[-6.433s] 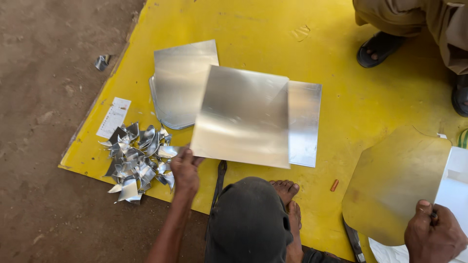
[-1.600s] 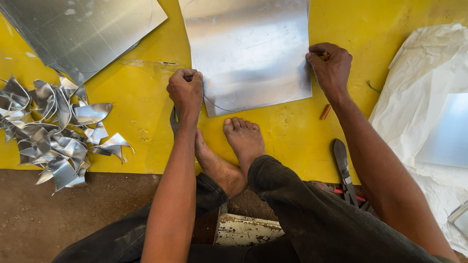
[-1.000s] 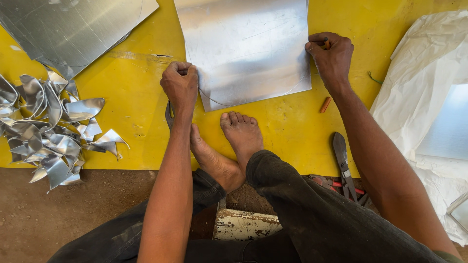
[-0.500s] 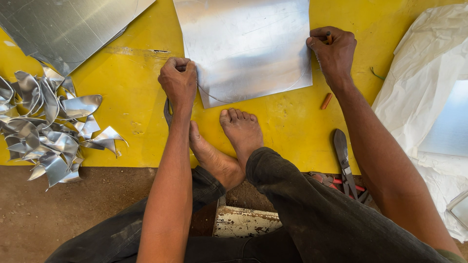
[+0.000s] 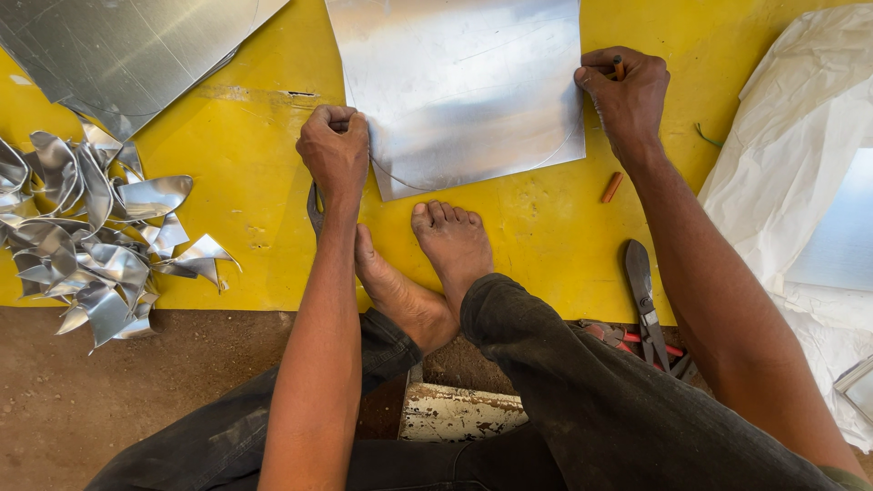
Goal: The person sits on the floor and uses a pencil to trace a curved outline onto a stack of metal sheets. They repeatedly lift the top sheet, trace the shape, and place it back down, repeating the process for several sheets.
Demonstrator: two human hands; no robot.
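One square sheet of bright, silvery metal (image 5: 459, 86) lies flat on a yellow floor board (image 5: 245, 227), directly ahead of the person's two bare feet (image 5: 436, 259), its near edge just beyond the toes; a faint curved line runs across its lower part. Left hand (image 5: 335, 155): curled into a fist at the sheet's near left corner, knuckles up, fingers pressed together on the sheet's edge; whether anything small is held inside the fist cannot be told. Right hand (image 5: 626, 95): closed at the sheet's right edge, thumb and fingers pinching a short orange-brown marking stick (image 5: 618, 65) whose top shows above the knuckles. A second short orange-brown stick (image 5: 611, 187) lies loose on the board, just below the right wrist and apart from the sheet. One pair of dark metal snips with red-covered handles (image 5: 644, 305) rests at the board's near edge, beside the right forearm. A heap of curled, shiny metal offcuts (image 5: 86, 241) sits at the left, well apart from the left hand. A further large grey metal sheet (image 5: 127, 45) occupies the upper left corner. A crumpled white cloth or plastic covering (image 5: 800, 164) lies at the right, with another pale metal panel (image 5: 832, 232) on it. Bare brown ground (image 5: 109, 400) borders the board at lower left.
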